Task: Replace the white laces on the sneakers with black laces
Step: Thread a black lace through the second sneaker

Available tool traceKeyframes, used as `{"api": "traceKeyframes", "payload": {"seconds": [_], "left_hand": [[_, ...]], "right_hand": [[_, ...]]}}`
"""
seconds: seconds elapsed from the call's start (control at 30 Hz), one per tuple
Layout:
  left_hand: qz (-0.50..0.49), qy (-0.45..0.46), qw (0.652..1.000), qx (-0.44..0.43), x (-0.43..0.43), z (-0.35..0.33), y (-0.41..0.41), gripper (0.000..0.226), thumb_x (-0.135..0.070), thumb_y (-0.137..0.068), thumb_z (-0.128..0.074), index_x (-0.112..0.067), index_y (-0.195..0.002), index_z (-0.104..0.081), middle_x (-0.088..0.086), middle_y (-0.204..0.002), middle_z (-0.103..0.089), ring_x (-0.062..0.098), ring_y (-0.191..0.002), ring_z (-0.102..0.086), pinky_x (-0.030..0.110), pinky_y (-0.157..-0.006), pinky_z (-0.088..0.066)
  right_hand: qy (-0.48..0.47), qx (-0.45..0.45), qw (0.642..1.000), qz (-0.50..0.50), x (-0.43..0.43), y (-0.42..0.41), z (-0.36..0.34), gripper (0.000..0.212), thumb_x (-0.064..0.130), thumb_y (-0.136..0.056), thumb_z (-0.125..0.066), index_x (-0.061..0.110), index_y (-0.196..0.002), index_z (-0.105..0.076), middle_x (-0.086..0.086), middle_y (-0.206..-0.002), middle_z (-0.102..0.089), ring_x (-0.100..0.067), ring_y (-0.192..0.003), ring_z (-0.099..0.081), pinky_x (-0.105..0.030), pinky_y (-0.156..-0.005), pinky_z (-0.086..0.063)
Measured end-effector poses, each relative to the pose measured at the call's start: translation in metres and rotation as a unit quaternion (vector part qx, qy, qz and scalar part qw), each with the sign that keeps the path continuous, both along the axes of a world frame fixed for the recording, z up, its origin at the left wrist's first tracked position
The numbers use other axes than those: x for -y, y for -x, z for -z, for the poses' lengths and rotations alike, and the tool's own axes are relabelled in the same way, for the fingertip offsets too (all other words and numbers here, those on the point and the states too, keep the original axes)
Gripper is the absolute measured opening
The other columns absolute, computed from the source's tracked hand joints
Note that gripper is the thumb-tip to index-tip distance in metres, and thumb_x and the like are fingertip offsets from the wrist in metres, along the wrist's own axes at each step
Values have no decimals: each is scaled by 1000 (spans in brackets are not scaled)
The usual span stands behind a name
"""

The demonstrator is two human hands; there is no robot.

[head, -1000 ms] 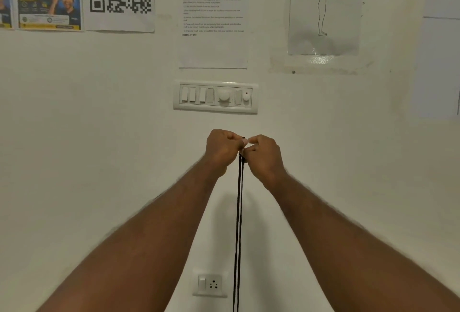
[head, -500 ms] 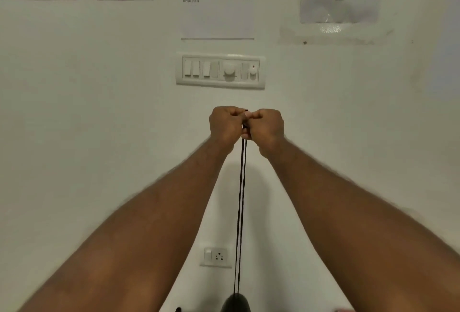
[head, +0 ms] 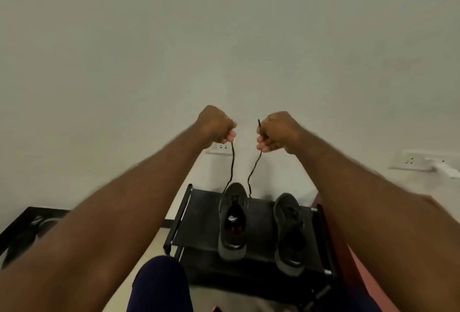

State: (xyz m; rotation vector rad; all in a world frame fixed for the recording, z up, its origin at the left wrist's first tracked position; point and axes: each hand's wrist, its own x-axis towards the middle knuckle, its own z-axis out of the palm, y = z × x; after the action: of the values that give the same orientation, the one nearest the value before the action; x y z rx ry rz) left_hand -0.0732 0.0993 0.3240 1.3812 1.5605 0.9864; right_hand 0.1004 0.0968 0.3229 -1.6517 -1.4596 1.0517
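Note:
Two dark sneakers stand side by side on a black rack (head: 199,214). The left sneaker (head: 232,219) has a black lace (head: 232,165) running up from its toe end in two strands. My left hand (head: 216,125) grips one strand end, held high in front of the wall. My right hand (head: 276,131) grips the other strand end, whose tip sticks up above the fist. The hands are a short gap apart. The right sneaker (head: 290,232) sits to the right; its lacing is too dark to tell.
A white wall fills the background, with a socket (head: 220,148) behind my left hand and another socket (head: 414,161) with a plug at far right. A dark low stand (head: 27,227) sits at lower left. My knee in dark cloth (head: 159,284) is at the bottom.
The view has tilted down, revealing the rack and sneakers. My hands, held together before, have moved apart, each with one lace end.

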Motion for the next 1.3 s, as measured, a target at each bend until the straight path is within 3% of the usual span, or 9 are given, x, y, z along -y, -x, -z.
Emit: {"api": "traceKeyframes", "payload": {"seconds": [0.07, 0.17, 0.23, 0.5, 0.57, 0.63, 0.73, 1.17, 1.3], "left_hand": [[-18, 39, 997, 58, 0, 16, 12, 15, 1, -100, -48, 6, -101, -62, 23, -87, -65, 18, -47, -64, 20, -42, -50], [-140, -164, 975, 55, 2, 41, 25, 11, -6, -92, -51, -6, -90, -62, 11, -84, -71, 19, -65, -70, 26, -59, -57], [-178, -229, 957, 14, 16, 71, 25, 7, -17, -88, -56, -14, -89, -63, 1, -80, -71, 16, -74, -70, 27, -69, -56], [-110, 53, 987, -106, 56, 285, 10, 28, -14, -93, -56, -15, -65, -61, 8, -70, -68, 23, -70, -66, 35, -70, -52], [-73, 71, 985, -137, 64, 306, 0, 29, -15, -93, -58, -10, -65, -62, 10, -67, -64, 19, -66, -60, 32, -66, -44], [-66, 80, 983, -151, 64, 319, -9, 30, -24, -94, -62, -4, -72, -68, 8, -68, -65, 17, -67, -59, 30, -61, -37], [-90, 94, 979, -159, 55, 327, -18, 27, -33, -90, -68, -9, -77, -67, -4, -67, -59, 12, -66, -55, 19, -53, -31], [-60, 126, 969, -205, 105, 310, -24, 23, -21, -87, -64, -15, -66, -57, -3, -61, -54, 12, -57, -52, 18, -48, -30], [-52, 151, 964, -213, 140, 318, -24, 20, -21, -85, -66, -14, -68, -59, 1, -67, -59, 21, -67, -60, 25, -57, -38]], "right_hand": [[-2, -31, 999, 32, -4, -13, 18, 10, 2, -93, -58, 3, -83, -62, -25, -90, -71, -28, -65, -68, -42, -70, -62], [-203, -69, 963, 162, -4, -30, 34, 17, 30, -83, -66, 15, -77, -63, -7, -81, -75, -24, -77, -72, -46, -80, -61], [-208, -108, 959, 160, 8, -31, 60, 32, 43, -86, -66, 12, -79, -65, -5, -76, -74, -23, -77, -73, -41, -77, -60], [95, -33, 991, 93, 33, -24, 265, 18, -2, -98, -51, 0, -101, -69, -11, -79, -66, -24, -69, -65, -30, -65, -61], [127, 51, 988, 67, 35, -21, 293, 24, 10, -97, -57, 12, -75, -65, -7, -71, -63, -27, -68, -62, -39, -71, -57], [135, 98, 984, 54, 33, -12, 309, 42, 27, -96, -64, 16, -58, -50, -4, -61, -52, -25, -63, -54, -38, -67, -45], [138, 117, 982, 58, 30, 2, 322, 36, 36, -93, -69, 4, -79, -62, -4, -75, -60, -21, -79, -62, -35, -76, -51], [85, 137, 986, 53, 104, -3, 325, 36, 19, -92, -62, 12, -62, -43, -11, -66, -56, -26, -61, -55, -44, -59, -49], [90, 128, 986, 51, 142, -1, 334, 39, 17, -93, -61, 17, -61, -39, -5, -63, -51, -19, -60, -49, -33, -55, -38]]}}
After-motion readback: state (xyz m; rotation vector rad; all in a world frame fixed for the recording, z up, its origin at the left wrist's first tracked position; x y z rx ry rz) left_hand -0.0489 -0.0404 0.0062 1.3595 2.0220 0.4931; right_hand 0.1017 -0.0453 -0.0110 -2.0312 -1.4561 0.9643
